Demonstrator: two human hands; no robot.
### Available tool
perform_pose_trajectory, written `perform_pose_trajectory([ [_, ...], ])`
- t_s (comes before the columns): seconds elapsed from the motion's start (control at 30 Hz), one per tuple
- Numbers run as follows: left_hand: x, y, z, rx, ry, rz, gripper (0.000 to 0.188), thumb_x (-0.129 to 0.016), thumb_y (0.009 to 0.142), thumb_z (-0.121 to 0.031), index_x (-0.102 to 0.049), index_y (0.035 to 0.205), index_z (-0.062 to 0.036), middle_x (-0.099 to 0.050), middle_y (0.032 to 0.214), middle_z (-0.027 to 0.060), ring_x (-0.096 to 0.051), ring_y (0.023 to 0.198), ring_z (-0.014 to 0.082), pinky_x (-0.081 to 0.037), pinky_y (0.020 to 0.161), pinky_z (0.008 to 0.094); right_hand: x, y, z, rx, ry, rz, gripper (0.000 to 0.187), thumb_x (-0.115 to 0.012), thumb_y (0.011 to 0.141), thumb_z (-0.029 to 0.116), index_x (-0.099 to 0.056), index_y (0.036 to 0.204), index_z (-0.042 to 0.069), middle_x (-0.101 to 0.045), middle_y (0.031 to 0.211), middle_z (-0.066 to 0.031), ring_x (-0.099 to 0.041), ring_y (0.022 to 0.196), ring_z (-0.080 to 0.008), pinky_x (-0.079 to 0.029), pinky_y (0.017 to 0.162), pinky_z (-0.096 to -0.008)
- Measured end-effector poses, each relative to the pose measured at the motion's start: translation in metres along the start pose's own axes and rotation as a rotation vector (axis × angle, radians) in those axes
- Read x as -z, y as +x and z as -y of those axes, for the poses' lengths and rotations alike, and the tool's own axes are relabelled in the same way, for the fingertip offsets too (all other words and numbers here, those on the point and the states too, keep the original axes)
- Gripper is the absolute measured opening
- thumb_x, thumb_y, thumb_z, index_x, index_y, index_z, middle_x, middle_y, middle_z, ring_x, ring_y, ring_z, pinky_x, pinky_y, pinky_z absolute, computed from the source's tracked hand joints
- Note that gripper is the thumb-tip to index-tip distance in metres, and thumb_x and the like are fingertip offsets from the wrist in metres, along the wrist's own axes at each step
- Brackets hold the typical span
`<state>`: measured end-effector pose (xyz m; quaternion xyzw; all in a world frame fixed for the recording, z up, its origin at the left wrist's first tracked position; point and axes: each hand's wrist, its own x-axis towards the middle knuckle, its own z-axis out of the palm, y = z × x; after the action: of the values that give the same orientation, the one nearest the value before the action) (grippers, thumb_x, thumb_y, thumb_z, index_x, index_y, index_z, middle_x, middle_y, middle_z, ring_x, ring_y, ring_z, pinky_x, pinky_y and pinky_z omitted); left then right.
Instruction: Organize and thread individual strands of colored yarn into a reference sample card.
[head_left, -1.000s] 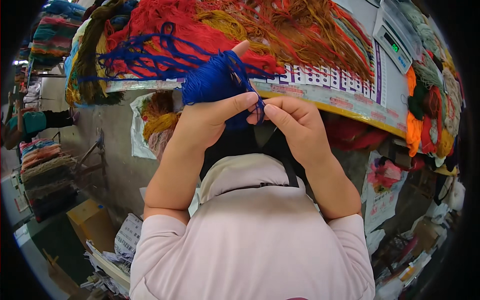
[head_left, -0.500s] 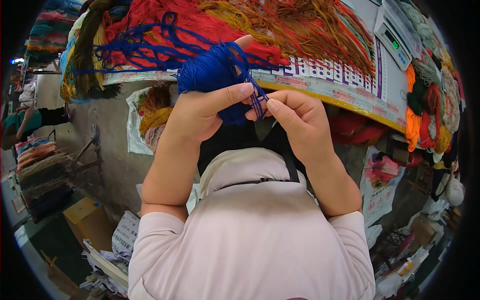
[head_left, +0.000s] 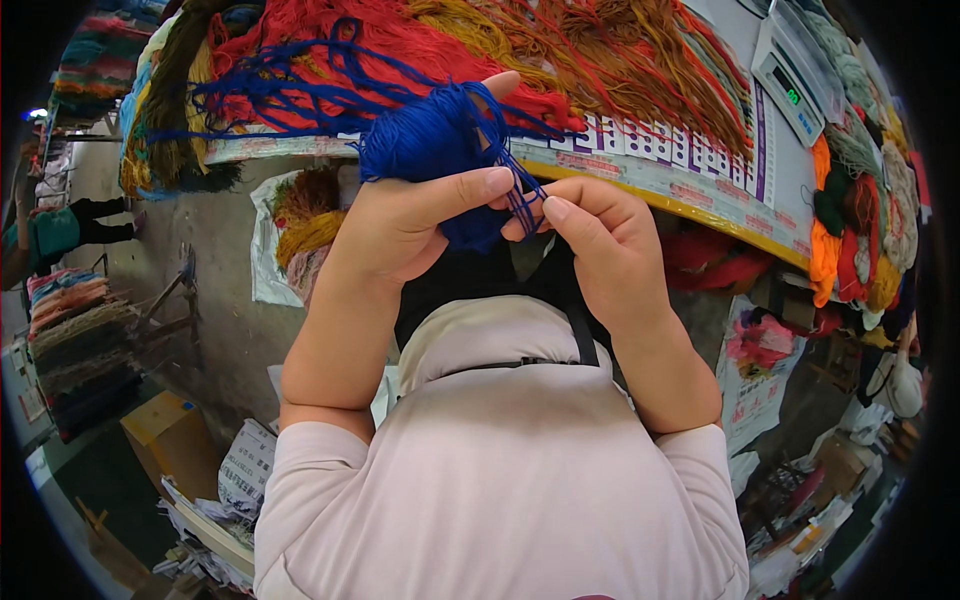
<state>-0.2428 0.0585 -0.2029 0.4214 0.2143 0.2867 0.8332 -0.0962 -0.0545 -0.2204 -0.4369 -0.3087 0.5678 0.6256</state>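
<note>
A head-worn fisheye looks closely down on left hand (head_left: 415, 222) and right hand (head_left: 608, 242).

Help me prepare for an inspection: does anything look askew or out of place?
Blue strands sprawl loosely over the red yarn, untidy beside the compact blue bundle in the left hand. Papers at lower left look jumbled. No clear damage shows.

Blue yarn (head_left: 420, 140) is soft-looking, stringy fibre, pretty matt. Red yarn (head_left: 285, 30) looks much the same, kinda fluffy. The table (head_left: 690, 205) has glossy, clear plastic tape along its edge. Scale (head_left: 795, 98) is smooth plastic, a bit shiny. Shirt (head_left: 520, 470) is plain matt cloth, lightly creased. Box (head_left: 175, 440) is dull cardboard, white bag (head_left: 267, 268) is crinkly plastic, and the floor (head_left: 235, 330) looks like matt concrete.
</note>
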Motion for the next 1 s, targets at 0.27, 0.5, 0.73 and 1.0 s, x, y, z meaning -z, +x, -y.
perform_pose_trajectory([
  [0.27, -0.001, 0.003, -0.001, 0.020, 0.016, 0.010, 0.065, -0.071, 0.078, 0.002, -0.044, 0.137, 0.0024, -0.061, 0.089, 0.0037, -0.061, 0.078, 0.0125, -0.048, 0.071, 0.0245, -0.001, 0.003, 0.005, -0.108, -0.037, -0.019, 0.012, -0.059, 0.088, 0.003, -0.064, 0.096, -0.004, -0.068, 0.094, -0.0098, -0.063, 0.083, -0.0130, -0.048, 0.080, -0.0274],
  [0.5, -0.003, 0.012, 0.004, -0.027, 0.113, -0.002, 0.063, -0.071, 0.078, 0.000, -0.046, 0.136, 0.0028, -0.057, 0.082, 0.0014, -0.058, 0.073, 0.0122, -0.047, 0.071, 0.0242, 0.003, 0.008, -0.004, 0.123, 0.126, -0.124, 0.004, -0.061, 0.088, 0.000, -0.062, 0.092, -0.001, -0.066, 0.086, -0.0050, -0.058, 0.083, -0.0071, -0.045, 0.080, -0.0209],
  [0.73, 0.046, 0.014, -0.014, 0.350, 0.190, 0.543, 0.063, -0.078, 0.069, -0.023, -0.058, 0.118, 0.0109, -0.052, 0.057, 0.0025, -0.050, 0.043, 0.0127, -0.042, 0.045, 0.0277, 0.061, 0.023, 0.015, -0.228, -0.227, 0.196, 0.010, -0.058, 0.091, 0.012, -0.057, 0.092, 0.002, -0.052, 0.073, 0.0011, -0.048, 0.063, -0.0072, -0.044, 0.070, -0.0243],
  [1.0, 0.217, -0.037, -0.112, -0.191, -0.615, 0.008, 0.017, -0.041, 0.099, -0.009, -0.052, 0.096, 0.0037, -0.034, 0.056, -0.0033, -0.034, 0.043, 0.0057, -0.034, 0.047, 0.0207, 0.330, -0.125, 0.107, -0.521, -0.518, -0.429, 0.007, -0.064, 0.087, 0.016, -0.064, 0.087, 0.009, -0.045, 0.066, 0.0078, -0.040, 0.057, -0.0041, -0.036, 0.057, -0.0205],
])
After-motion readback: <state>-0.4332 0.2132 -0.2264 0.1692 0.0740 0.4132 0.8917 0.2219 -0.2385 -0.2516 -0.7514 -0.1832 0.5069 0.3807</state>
